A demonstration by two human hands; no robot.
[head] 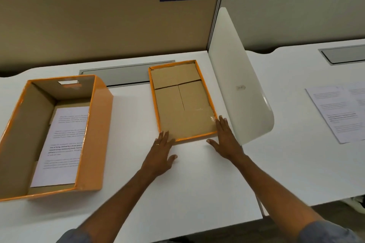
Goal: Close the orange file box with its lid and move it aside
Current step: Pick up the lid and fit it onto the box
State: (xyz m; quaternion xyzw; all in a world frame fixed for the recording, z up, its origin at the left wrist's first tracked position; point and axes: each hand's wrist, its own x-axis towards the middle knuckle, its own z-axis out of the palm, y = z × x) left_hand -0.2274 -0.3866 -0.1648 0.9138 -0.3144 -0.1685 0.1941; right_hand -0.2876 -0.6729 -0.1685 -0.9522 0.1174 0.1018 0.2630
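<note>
The orange file box [98, 134] stands open on the left of the white desk, brown inside, with printed sheets [61, 144] lying on its bottom. Its lid [182, 100] lies upside down in the middle of the desk, brown inner face up, orange rim around it. My left hand [161, 154] is flat at the lid's near left corner, fingertips touching the rim. At the lid's near right corner rests my right hand [225, 138], fingers spread along the right edge. Neither hand has lifted the lid.
A white curved divider panel [237, 85] stands just right of the lid. Beyond it, printed papers [339, 110] lie on the neighbouring desk. A beige partition [98, 25] closes off the back, with a grey cable tray [118, 75] at its foot.
</note>
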